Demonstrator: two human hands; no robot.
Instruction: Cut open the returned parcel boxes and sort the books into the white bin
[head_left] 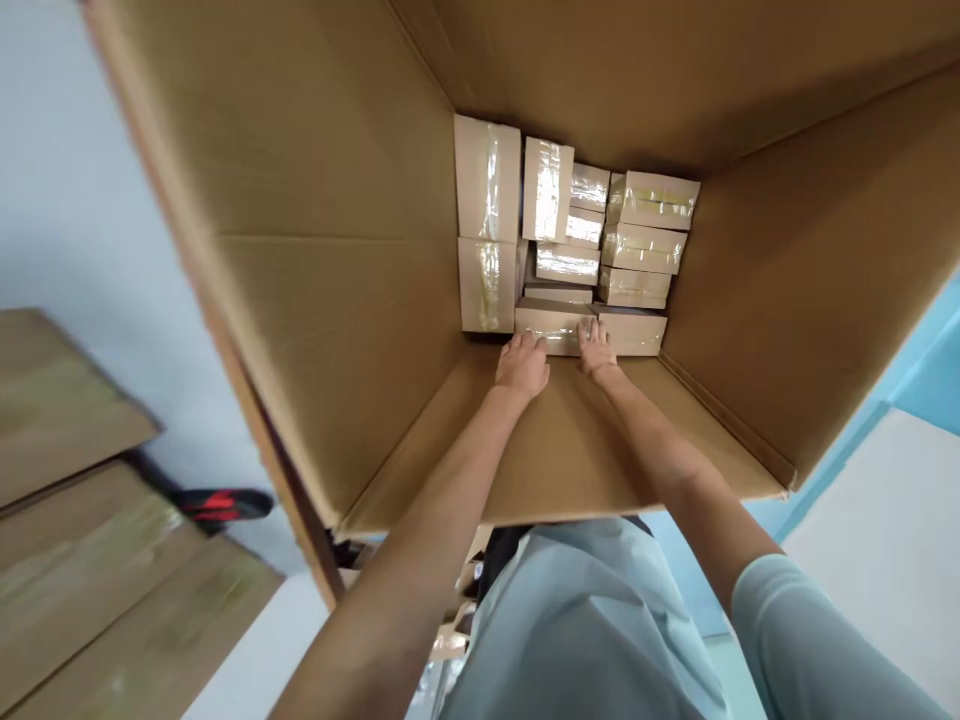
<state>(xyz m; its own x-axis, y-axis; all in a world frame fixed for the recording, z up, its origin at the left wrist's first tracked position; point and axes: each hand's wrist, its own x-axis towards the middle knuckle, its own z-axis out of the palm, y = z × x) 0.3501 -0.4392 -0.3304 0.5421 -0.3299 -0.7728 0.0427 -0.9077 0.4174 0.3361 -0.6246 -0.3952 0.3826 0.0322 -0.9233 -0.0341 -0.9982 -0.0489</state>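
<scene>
Both my hands reach down into a large, deep cardboard carton. At its near wall lies a small taped cardboard box, with a hand at either end. My left hand is closed at the near left corner of this box, fingertips partly hidden. My right hand grips the right end, its fingers lying over the edge beside a neighbouring small box. Two larger taped boxes stand along the left wall, the nearer box close to my left hand.
A stack of small boxes fills the carton's right side, and more lie in the middle, one narrow box higher up. Outside, large taped cartons stand at the left beside a black and red object. The carton's near edge is at my waist.
</scene>
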